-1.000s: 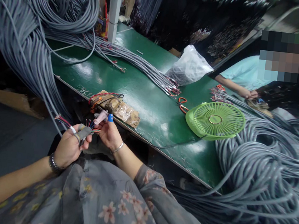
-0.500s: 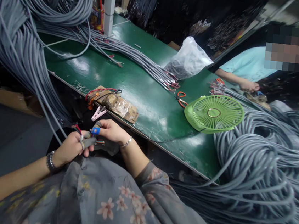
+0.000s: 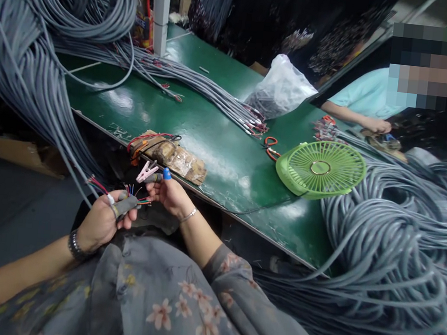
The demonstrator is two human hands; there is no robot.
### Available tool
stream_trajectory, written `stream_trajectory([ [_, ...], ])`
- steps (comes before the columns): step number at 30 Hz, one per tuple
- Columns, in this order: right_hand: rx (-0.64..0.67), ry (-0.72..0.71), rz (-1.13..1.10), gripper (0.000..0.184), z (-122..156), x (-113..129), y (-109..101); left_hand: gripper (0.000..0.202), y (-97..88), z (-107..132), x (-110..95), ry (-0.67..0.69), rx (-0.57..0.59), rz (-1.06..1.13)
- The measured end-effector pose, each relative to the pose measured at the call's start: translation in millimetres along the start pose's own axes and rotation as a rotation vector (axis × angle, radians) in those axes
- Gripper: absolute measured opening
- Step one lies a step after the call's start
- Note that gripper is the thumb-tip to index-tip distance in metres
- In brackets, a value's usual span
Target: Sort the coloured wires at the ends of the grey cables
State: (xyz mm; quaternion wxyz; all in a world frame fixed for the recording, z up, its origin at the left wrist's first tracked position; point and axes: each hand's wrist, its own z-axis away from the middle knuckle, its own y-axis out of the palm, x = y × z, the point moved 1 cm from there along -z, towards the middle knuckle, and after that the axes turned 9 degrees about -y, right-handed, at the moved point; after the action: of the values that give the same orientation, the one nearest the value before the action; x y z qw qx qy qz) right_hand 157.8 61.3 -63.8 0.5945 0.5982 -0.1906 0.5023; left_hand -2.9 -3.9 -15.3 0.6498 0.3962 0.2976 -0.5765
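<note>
In the head view my left hand (image 3: 101,221) is closed on the stripped end of a grey cable, with grey coverings on its fingertips. Thin coloured wires (image 3: 145,201) fan out past its thumb towards my right hand, and red wires (image 3: 97,183) stick out on the other side by a white band. My right hand (image 3: 172,198) is just right of the wires, with a blue cover on its thumb. Its thumb and covered forefinger are apart, with nothing visible between them. A pink clothes peg (image 3: 147,171) stands at the table edge above my hands.
On the green table (image 3: 217,153) lie a taped wooden block (image 3: 182,162), a bundle of grey cables (image 3: 211,92), a plastic bag (image 3: 281,91) and a green fan (image 3: 321,170). Cable coils (image 3: 390,249) heap at right; others hang at left (image 3: 24,45). A co-worker's hand (image 3: 377,125) is far right.
My right hand has drawn away to the right from my left hand, its thumb lifting. The coloured wires in my left hand are now spread and more visible.
</note>
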Motion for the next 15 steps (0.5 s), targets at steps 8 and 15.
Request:
stream_trajectory([
  [8, -0.220, -0.297, 0.068, 0.049, -14, -6, 20, 0.028, 12.1, -1, -14, 0.060, -0.099, 0.157],
  [15, -0.181, -0.153, -0.247, 0.041, -18, -4, 31, 0.030, 15.6, -4, -11, 0.032, -0.108, 0.149],
])
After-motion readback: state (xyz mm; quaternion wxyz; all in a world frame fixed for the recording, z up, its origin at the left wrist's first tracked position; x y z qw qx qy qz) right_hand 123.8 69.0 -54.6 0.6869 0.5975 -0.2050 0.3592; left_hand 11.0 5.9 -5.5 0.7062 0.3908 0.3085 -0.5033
